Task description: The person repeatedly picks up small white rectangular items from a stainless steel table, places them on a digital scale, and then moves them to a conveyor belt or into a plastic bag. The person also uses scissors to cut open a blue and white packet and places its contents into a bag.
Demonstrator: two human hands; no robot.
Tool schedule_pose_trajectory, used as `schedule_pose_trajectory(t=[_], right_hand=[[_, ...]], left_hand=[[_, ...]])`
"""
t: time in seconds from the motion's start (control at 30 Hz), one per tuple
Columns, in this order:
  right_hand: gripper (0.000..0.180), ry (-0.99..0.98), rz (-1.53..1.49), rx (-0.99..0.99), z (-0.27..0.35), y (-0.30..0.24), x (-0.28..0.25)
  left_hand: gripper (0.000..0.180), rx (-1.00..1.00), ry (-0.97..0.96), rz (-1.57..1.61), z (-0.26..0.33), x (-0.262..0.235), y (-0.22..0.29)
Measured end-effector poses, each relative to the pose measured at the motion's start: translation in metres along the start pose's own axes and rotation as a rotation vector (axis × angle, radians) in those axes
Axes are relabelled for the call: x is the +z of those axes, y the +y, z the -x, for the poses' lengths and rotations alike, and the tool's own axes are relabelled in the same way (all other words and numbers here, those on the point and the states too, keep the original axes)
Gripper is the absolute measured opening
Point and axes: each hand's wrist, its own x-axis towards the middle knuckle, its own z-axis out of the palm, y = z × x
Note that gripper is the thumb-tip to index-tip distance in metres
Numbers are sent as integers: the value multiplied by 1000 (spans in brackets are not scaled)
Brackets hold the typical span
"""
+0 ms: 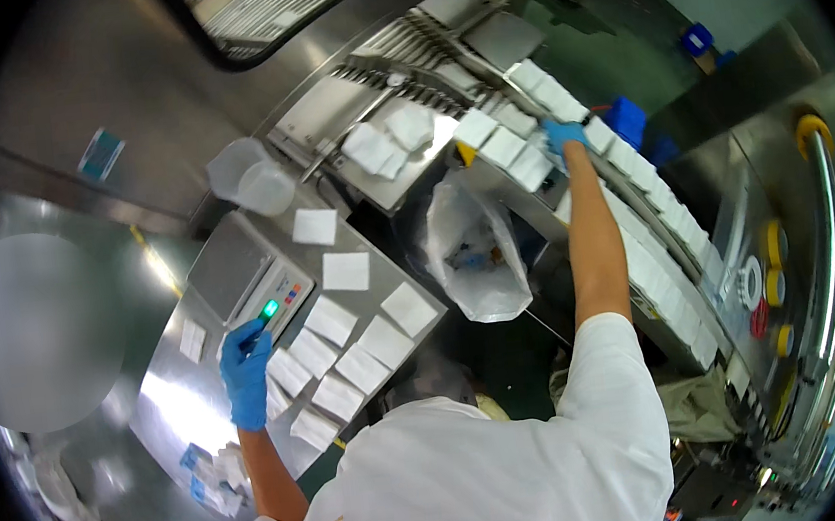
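Note:
My left hand (246,375), in a blue glove, is at the front corner of a weighing scale (285,291) with a lit green display. Its fingers are curled together; whatever they hold is too small to make out. Several flat white square packets (360,368) lie on the metal table to the right of this hand. My right hand (563,134), also gloved in blue, reaches far forward among rows of white packets (504,147) on a conveyor. It touches the packets there, but its fingertips are hidden between them.
A clear plastic bag (478,265) lines a bin between table and conveyor. Translucent tubs (265,188) stand behind the scale. Loose white packets (376,150) rest on a metal ledge. Crumpled blue-and-white wrappers (216,481) lie at the table's near left. Metal rollers (833,291) rise at the right.

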Motion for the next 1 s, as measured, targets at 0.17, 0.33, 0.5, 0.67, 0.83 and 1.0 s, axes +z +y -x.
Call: schedule_pose_trajectory(t=[0.17,0.33,0.5,0.67,0.83,1.0], right_hand=[[35,276,278,-461,59,-18,14],[39,-62,-395,-469,186,-13,20],[32,-636,-237,-631,439,-83,100],[35,-1479,-68,-536,693,-94,229],[49,-1689,260,-900,857,-69,330],[54,-1441,506,-1167,927,-52,371]], left_hand=[[24,-204,532,-167,126,-119,-124],[28,-121,715,-619,227,-186,-161],[44,-152,800,-789,266,-230,-184],[60,-108,724,-560,261,-261,-205],[107,-136,372,-702,245,-269,-205],[116,-337,381,-649,235,-262,-219]])
